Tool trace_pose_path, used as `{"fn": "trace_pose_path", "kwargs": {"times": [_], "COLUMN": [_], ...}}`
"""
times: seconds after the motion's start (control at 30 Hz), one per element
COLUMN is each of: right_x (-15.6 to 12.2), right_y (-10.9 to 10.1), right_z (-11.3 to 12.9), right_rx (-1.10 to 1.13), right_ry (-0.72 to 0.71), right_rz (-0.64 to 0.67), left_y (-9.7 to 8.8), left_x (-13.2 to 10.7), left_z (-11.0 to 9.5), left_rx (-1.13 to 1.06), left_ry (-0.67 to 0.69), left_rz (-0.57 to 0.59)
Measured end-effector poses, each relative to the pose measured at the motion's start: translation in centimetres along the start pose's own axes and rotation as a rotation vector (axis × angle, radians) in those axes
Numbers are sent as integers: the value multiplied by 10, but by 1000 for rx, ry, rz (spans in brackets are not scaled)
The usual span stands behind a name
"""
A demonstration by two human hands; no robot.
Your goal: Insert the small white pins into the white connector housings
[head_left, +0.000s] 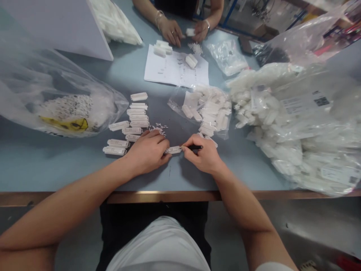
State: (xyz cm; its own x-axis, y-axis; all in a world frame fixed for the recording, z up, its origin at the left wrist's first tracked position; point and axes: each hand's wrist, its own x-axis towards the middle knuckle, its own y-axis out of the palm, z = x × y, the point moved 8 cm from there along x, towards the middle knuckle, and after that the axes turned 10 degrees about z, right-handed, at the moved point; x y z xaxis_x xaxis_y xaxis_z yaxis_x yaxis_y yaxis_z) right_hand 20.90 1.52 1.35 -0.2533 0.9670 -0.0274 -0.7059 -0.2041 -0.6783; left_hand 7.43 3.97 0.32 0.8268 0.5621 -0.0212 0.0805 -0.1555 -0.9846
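Your left hand pinched a small white plastic strip over the grey-blue tabletop, while your right hand gripped a slim black pen (its tip seemed to touch the strip), just beside loose rows of matching white strips.

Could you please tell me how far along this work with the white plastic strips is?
Done: ten or so white plastic strips lie lined up beside the left hand. In hand: one strip, steadied by the left hand while the right hand holds a black pen to it. Remaining: a bulging clear plastic bag of white pieces.
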Motion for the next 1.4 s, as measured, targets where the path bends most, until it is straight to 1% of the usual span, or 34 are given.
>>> {"fn": "trace_pose_path", "kwargs": {"times": [0.27, 0.43, 0.67, 0.8, 0.97, 1.4], "right_x": [2, 2, 2, 1, -2, 0], "right_y": [1, 2, 7, 6, -1, 3], "right_z": [0, 7, 11, 8, 4, 8], "right_rx": [-22, -42, -126, -103, -46, -49], "right_ry": [1, -41, -85, -69, -57, -66], "right_rz": [5, 14, 38, 32, -35, 7], "left_y": [-1, 0, 0, 0, 1, -1], "left_x": [0, 0, -1, 0, -1, 0], "left_z": [0, -1, -3, -2, -1, -3], "left_rx": [-11, 4, 48, 40, 19, 26], "left_ry": [4, 11, 22, 15, 9, 17], "left_rz": [0, 6, -20, -22, -10, -5]}}
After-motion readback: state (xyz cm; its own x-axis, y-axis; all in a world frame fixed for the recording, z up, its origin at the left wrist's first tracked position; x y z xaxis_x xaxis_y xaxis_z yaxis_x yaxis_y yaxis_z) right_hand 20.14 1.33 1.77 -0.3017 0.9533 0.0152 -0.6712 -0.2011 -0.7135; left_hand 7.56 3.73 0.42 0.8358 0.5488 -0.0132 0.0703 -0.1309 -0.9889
